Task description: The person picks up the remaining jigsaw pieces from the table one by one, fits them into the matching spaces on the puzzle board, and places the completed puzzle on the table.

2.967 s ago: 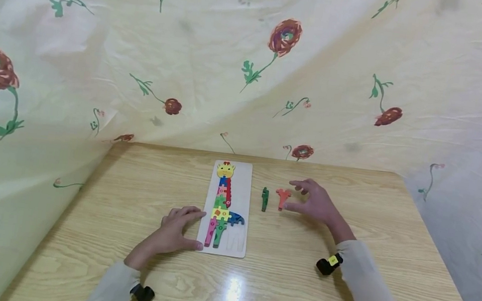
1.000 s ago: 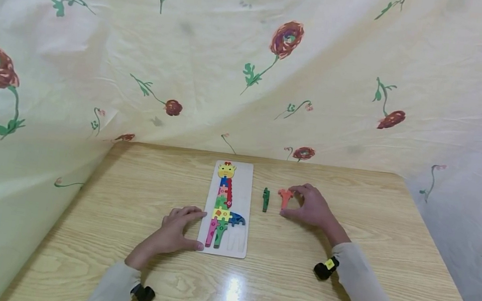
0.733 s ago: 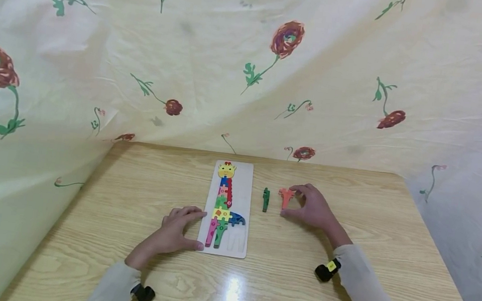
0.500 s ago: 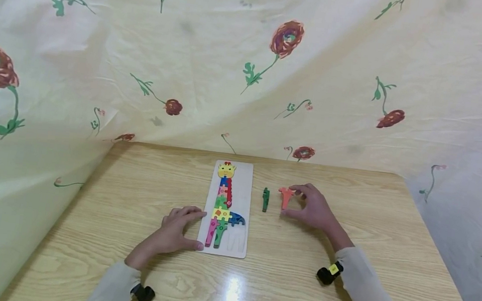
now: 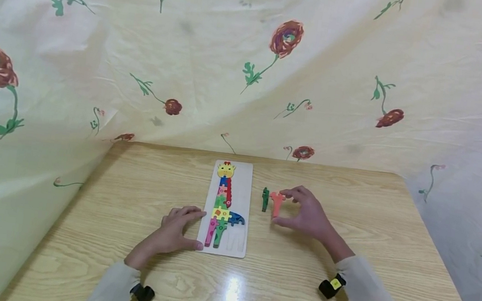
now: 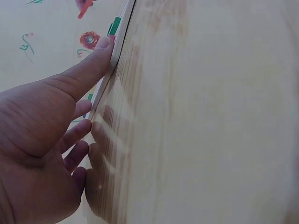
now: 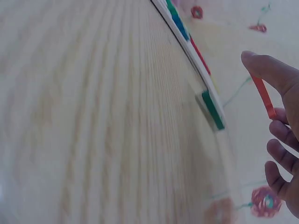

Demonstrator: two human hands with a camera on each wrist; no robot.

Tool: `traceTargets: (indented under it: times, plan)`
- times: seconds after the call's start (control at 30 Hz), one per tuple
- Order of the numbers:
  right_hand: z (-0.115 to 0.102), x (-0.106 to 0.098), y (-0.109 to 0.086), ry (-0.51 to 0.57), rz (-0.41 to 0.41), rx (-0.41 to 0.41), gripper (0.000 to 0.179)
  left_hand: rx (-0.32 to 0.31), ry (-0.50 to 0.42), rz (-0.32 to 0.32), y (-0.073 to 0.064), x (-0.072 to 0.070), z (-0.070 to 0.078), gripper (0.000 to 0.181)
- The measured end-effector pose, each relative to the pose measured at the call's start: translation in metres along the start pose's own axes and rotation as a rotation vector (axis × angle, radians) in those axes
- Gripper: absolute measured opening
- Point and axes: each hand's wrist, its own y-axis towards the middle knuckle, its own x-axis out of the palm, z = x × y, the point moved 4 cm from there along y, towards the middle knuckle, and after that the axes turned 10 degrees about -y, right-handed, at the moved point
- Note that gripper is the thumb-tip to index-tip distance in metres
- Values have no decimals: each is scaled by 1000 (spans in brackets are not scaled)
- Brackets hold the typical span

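My right hand pinches an orange jigsaw piece between thumb and fingertips; in the right wrist view the orange piece is held clear of the table. Just left of it, a dark green jigsaw piece lies on the table. A pale giraffe puzzle board lies in the middle, with a yellow head, a coloured neck and body, and pink and green legs in place. Beneath the blue rear piece is a bare leg-shaped recess. My left hand rests at the board's left edge, its thumb on the lower corner.
The board and pieces lie on a light wooden table. A flower-print cloth hangs behind its far edge and along the sides. Each wrist wears a small black camera.
My right hand has closed in on the orange piece, lifted it and carried it left and slightly toward me, near the green piece. My left hand stays at the board's edge.
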Motion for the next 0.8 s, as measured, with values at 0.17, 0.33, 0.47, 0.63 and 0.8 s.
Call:
traceTargets:
  times: [0.17, 0.33, 0.47, 0.63, 0.8]
  plan:
    - [-17, -1, -3, 5, 4, -7, 75, -4, 0, 0, 1, 0, 0, 82]
    - [-31, 3, -4, 0, -11, 3, 75, -6, 0, 5, 1, 0, 0, 81]
    - [-41, 7, -5, 9, -17, 5, 76, -4, 1, 5, 2, 0, 1, 81]
    - [-54, 15, -6, 17, -31, 0, 75, -3, 0, 2, 1, 0, 1, 81]
    - [-63, 25, -6, 20, -60, 18, 76, -14, 7, 2, 0, 0, 1, 81]
